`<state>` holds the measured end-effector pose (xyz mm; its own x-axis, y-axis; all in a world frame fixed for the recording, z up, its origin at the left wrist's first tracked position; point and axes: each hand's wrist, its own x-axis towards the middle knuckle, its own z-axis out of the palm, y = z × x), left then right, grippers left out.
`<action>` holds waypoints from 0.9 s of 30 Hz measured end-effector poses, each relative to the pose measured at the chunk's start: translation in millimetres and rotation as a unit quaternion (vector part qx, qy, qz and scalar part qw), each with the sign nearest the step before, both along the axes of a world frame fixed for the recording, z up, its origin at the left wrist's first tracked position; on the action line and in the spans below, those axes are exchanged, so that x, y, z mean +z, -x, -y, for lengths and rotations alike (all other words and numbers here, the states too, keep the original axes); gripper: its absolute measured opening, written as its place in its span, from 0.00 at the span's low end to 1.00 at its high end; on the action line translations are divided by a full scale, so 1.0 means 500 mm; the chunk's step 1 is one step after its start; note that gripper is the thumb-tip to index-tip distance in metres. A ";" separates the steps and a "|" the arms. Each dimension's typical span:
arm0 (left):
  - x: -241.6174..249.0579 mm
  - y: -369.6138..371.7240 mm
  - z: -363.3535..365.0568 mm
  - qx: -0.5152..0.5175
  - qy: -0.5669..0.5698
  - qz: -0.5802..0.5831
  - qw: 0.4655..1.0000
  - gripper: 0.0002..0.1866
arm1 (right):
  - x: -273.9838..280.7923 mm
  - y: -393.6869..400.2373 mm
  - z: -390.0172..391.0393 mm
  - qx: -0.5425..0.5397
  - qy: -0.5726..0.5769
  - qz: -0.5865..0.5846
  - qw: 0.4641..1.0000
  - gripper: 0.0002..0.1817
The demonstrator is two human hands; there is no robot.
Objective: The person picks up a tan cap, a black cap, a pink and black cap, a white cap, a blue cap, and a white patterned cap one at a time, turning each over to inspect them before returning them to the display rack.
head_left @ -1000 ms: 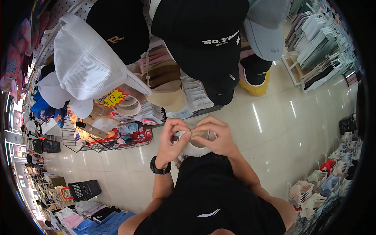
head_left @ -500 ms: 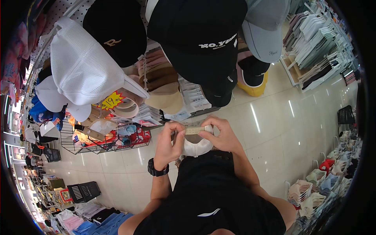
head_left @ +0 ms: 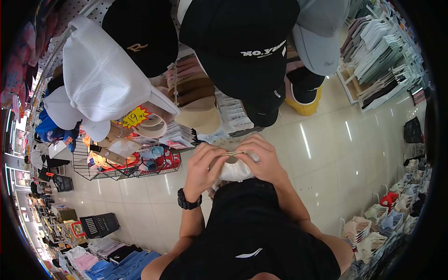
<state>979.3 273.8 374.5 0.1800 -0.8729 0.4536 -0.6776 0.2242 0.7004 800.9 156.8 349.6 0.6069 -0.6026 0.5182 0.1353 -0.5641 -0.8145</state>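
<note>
A white cap (head_left: 237, 171) is held in front of my waist, its opening partly visible between my hands. My left hand (head_left: 203, 164), below which I wear a black wristwatch (head_left: 187, 199), pinches one end of the cap's beige back strap (head_left: 232, 153) between thumb and fingers. At the other end, my right hand (head_left: 263, 159) is closed in a similar pinch. The strap shows nearly edge-on as a thin band. My fingers hide the sides of the cap.
Display caps hang ahead, including a white mesh cap (head_left: 105, 74) and a large black cap (head_left: 238, 51). A yellow price sign (head_left: 135, 116) is among them. A wire bin (head_left: 126, 173) stands at left. Clothes on hangers (head_left: 382, 56) fill the far right.
The strap has turned from showing its flat, wide face to nearly edge-on. Both hands have rolled slightly with it, keeping their pinch on the cap.
</note>
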 end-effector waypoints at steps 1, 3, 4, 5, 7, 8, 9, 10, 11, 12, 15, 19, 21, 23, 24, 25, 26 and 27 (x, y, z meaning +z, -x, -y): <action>0.000 0.000 0.002 -0.001 0.001 0.000 1.000 0.10 | 0.002 -0.001 0.002 -0.002 0.009 -0.003 1.000 0.08; -0.001 0.000 0.006 0.013 0.020 0.037 0.999 0.10 | 0.004 -0.003 0.005 -0.005 0.018 -0.007 1.000 0.08; 0.000 0.003 0.008 0.013 0.021 0.037 0.999 0.10 | 0.005 -0.005 0.006 -0.007 0.024 -0.006 1.000 0.08; 0.003 0.006 0.012 0.020 0.032 0.049 0.998 0.10 | 0.005 -0.006 0.007 -0.009 0.030 -0.006 0.999 0.08; 0.004 0.012 0.019 0.028 0.042 0.060 0.997 0.09 | 0.003 -0.010 0.008 -0.010 0.038 -0.003 0.999 0.08; 0.002 0.015 0.024 0.027 0.047 0.070 0.996 0.09 | 0.001 -0.010 0.008 -0.014 0.045 0.000 0.999 0.08; 0.002 0.019 0.029 0.026 0.052 0.081 0.995 0.09 | -0.001 -0.008 0.010 -0.015 0.046 -0.001 0.999 0.08; 0.002 0.022 0.031 0.025 0.053 0.080 0.995 0.09 | -0.002 -0.005 0.011 -0.023 0.058 -0.008 0.998 0.08; 0.004 0.026 0.031 0.021 0.051 0.098 0.994 0.09 | -0.002 -0.003 0.013 -0.031 0.070 -0.014 0.997 0.08; 0.005 0.029 0.033 0.018 0.048 0.115 0.992 0.09 | 0.000 -0.002 0.016 -0.032 0.071 -0.015 0.997 0.08; 0.005 0.041 0.042 0.029 0.061 0.112 0.991 0.10 | 0.005 0.003 0.026 -0.031 0.102 0.002 0.994 0.07; 0.000 0.043 0.058 0.041 0.069 0.086 0.993 0.11 | -0.004 0.008 0.035 -0.037 0.032 0.006 0.999 0.08; 0.004 0.044 0.062 0.022 0.037 0.024 0.999 0.11 | -0.005 0.015 0.041 -0.032 -0.011 0.007 0.999 0.07; 0.011 0.045 0.054 0.018 -0.014 -0.068 0.997 0.09 | -0.005 0.022 0.051 -0.014 -0.090 0.012 0.996 0.09; 0.012 0.045 0.048 0.010 -0.067 -0.161 0.985 0.07 | -0.004 0.022 0.055 -0.013 -0.088 0.013 0.996 0.09; 0.007 0.044 0.045 0.010 -0.066 -0.161 0.985 0.07 | -0.003 0.023 0.058 -0.012 -0.105 0.023 0.994 0.10; -0.003 0.043 0.043 -0.004 -0.077 -0.221 0.972 0.08 | -0.002 0.023 0.061 -0.011 -0.122 0.033 0.992 0.10; -0.009 0.042 0.043 -0.019 -0.086 -0.280 0.956 0.09 | -0.004 0.022 0.065 -0.011 -0.121 0.034 0.992 0.10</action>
<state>958.0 252.4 370.2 0.3187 -0.9368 0.1441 -0.1801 0.0894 0.9796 789.8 124.5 347.5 0.5612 -0.7264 0.3967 0.1849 -0.3572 -0.9156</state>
